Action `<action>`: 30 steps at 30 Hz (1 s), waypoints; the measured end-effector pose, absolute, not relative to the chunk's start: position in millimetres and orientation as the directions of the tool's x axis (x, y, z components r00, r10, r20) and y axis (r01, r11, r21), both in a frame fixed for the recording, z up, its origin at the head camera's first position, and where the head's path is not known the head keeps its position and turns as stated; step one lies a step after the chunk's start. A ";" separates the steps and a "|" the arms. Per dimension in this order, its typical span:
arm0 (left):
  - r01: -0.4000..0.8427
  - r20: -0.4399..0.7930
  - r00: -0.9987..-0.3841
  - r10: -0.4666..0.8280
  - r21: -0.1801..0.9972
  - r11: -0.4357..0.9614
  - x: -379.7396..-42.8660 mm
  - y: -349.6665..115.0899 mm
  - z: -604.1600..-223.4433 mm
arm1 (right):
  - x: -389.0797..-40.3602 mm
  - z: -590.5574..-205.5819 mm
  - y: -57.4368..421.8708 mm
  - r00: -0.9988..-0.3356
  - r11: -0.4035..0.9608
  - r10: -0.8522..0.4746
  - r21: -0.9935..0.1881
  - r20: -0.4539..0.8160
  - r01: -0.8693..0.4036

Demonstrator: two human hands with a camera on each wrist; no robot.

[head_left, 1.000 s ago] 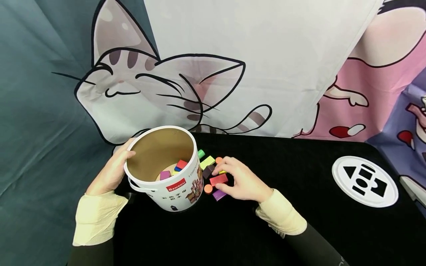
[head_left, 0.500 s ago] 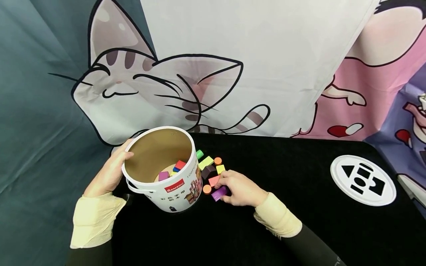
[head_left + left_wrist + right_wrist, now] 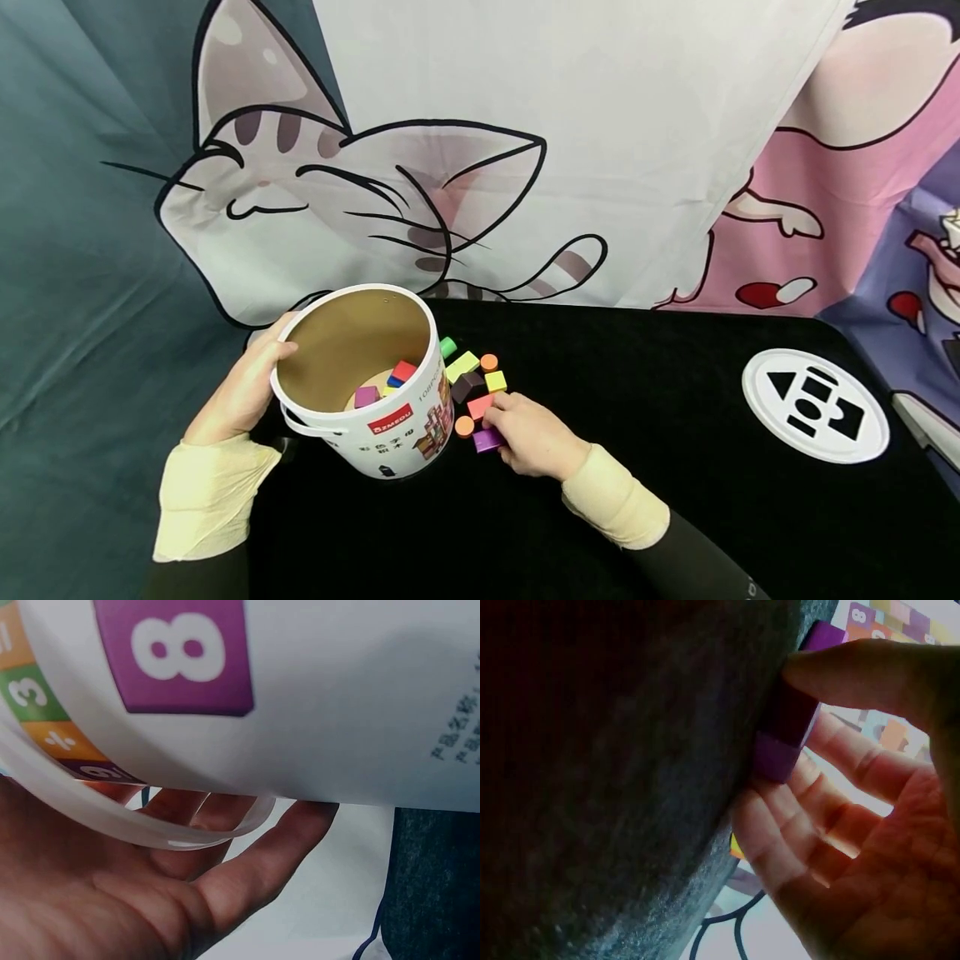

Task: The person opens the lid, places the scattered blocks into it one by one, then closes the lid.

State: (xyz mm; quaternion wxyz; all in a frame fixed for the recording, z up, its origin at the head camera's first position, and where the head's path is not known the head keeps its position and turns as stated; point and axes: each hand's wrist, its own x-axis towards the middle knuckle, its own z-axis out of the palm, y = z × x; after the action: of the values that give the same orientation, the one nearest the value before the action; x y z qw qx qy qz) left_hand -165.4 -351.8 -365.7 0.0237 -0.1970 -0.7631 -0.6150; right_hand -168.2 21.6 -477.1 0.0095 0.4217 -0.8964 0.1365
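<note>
A white bucket [image 3: 352, 437] with a gold inside leans toward me in the head view. My left hand [image 3: 236, 392] grips its left rim, thumb over the edge and fingers along the outside wall. Inside lie a purple block [image 3: 366, 397], a red block [image 3: 403, 371] and others partly hidden. Right of the bucket, my right hand [image 3: 540, 437] pinches another purple block [image 3: 784, 742] between thumb and fingers, low at the table. Beside it are a pinkish-red block [image 3: 481, 407] and an orange disc [image 3: 464, 427]. Behind these lie a dark block [image 3: 467, 386] and a yellow block [image 3: 496, 381].
Farther back are a yellow-green block [image 3: 462, 366], a second orange disc [image 3: 488, 362] and a green cylinder [image 3: 447, 347]. A round white lid [image 3: 816, 406] with shape cut-outs lies on the black tabletop [image 3: 637, 392] at right. Printed cloth [image 3: 600, 167] hangs behind.
My right hand has come down from over the pinkish-red block toward me and taken hold of the purple block, which has turned. The left hand keeps its grip on the bucket.
</note>
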 end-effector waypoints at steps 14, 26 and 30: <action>0.328 0.279 -0.922 0.267 0.931 0.158 -165.5 -352.7 -368.0 | -166.2 -477.4 20.0 -0.667 0.637 -0.736 -0.218 0.112 -0.740; 0.332 0.282 -0.920 0.272 0.930 0.158 -165.9 -352.4 -367.3 | -168.2 -477.1 20.7 -0.658 0.633 -0.739 -0.185 0.148 -0.752; 0.334 0.285 -0.920 0.268 0.929 0.158 -166.2 -352.8 -367.7 | -168.5 -477.4 20.4 -0.657 0.633 -0.737 -0.178 0.159 -0.753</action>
State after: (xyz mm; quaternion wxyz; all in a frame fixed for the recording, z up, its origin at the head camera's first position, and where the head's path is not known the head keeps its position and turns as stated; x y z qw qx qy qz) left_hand -166.2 -352.8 -367.7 0.0268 -0.1979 -0.7605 -0.6179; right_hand -168.5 20.4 -477.4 0.0356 0.4127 -0.9029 0.1149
